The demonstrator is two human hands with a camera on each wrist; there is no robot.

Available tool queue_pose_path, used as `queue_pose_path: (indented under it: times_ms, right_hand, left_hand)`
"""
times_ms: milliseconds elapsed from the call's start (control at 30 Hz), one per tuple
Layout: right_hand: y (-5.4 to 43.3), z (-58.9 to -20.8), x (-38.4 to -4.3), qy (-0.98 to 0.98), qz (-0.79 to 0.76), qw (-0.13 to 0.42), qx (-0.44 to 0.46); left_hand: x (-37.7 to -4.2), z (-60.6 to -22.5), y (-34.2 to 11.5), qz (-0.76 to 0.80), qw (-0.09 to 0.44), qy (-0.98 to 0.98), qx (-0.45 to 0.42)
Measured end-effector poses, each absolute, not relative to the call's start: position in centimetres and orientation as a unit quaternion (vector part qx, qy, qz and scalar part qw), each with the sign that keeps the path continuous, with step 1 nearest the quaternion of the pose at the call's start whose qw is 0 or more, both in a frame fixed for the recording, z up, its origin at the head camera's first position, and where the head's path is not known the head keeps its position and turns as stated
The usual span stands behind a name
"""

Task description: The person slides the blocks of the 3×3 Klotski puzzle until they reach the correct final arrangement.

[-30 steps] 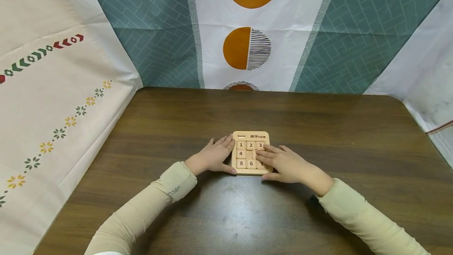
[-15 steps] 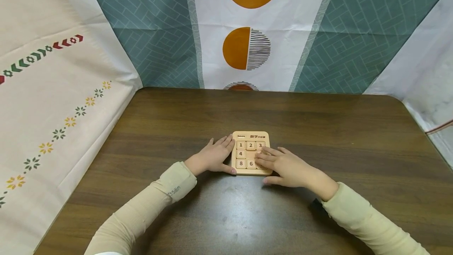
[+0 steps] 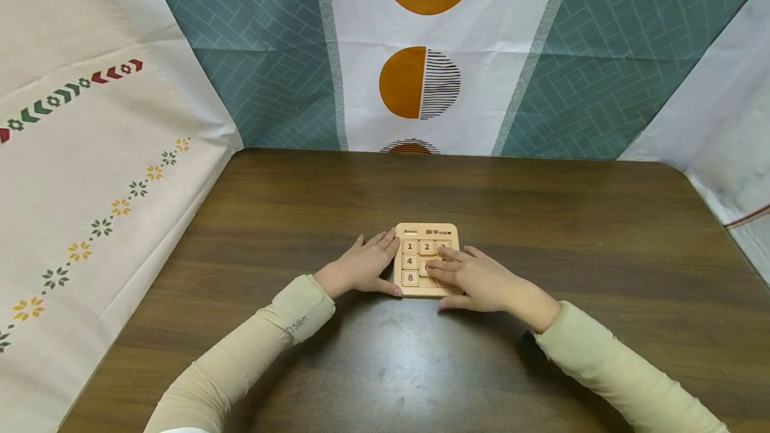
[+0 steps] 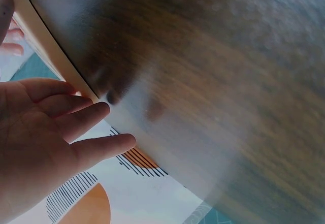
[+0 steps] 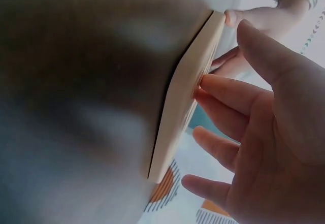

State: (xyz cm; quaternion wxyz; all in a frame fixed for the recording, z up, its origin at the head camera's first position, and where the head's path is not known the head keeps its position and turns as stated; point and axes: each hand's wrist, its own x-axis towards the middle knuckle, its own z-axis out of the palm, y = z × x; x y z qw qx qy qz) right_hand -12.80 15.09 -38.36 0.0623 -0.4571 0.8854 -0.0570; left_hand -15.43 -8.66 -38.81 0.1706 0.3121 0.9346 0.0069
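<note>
A light wooden number sliding puzzle lies flat on the table, its tiles 1, 2, 4 and 8 plain to see. My left hand rests along its left edge with fingers straight and thumb at the lower left corner. Over the right side of the board, my right hand presses with its fingertips on the 6 tile, which sits near the centre. The fingers cover the tiles on the right. In the right wrist view, two fingertips touch the top of the board, the other fingers spread apart.
The dark brown wooden table carries the puzzle. Behind it hangs a teal and white cloth with orange circles. A cream cloth with stitched flowers hangs at the left.
The 6 tile has slid away from me, from the bottom row toward the gap in the centre. My right hand has shifted slightly left over the board. The left hand stays still.
</note>
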Motion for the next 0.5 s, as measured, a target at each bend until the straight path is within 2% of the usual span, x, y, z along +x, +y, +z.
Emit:
queue_pose_path:
  times_ms: [267,500]
  right_hand:
    - [14.8,-38.1,-13.4,0.892,-0.058,0.069,-0.443]
    - [13.3,-37.9,-12.3,0.873,-0.060,0.078,-0.477]
  left_hand:
    - [-15.5,-38.9,-8.7,0.009,0.175,0.934,0.311]
    - [-15.5,-39.0,-8.7,0.012,0.172,0.934,0.313]
